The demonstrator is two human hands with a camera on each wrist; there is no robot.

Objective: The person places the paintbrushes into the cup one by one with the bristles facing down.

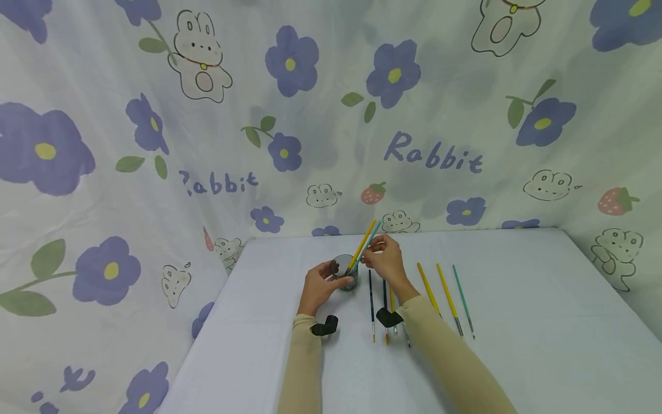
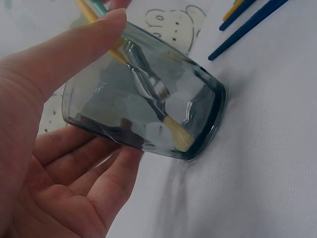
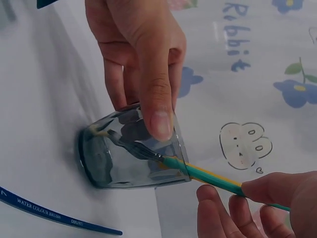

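A smoky, clear glass cup point(image 2: 106, 96) is gripped by my left hand point(image 1: 315, 290), thumb over its rim side and fingers beneath. In the left wrist view the cup appears tilted. Inside it leans a yellow paintbrush point(image 1: 366, 240), and pale bristles point(image 2: 179, 136) rest near the bottom. My right hand point(image 1: 389, 263), just right of the cup, pinches a teal paintbrush point(image 3: 218, 182) by its handle. The teal brush's lower part is in the cup, alongside the yellow one.
On the white table point(image 1: 233, 356) to the right lie several paintbrushes: dark blue point(image 1: 371, 302), yellow point(image 1: 447, 291) and teal point(image 1: 462, 298). Some are partly hidden by my right arm. Behind the table hangs a patterned cloth point(image 1: 331, 132) with flowers and rabbits.
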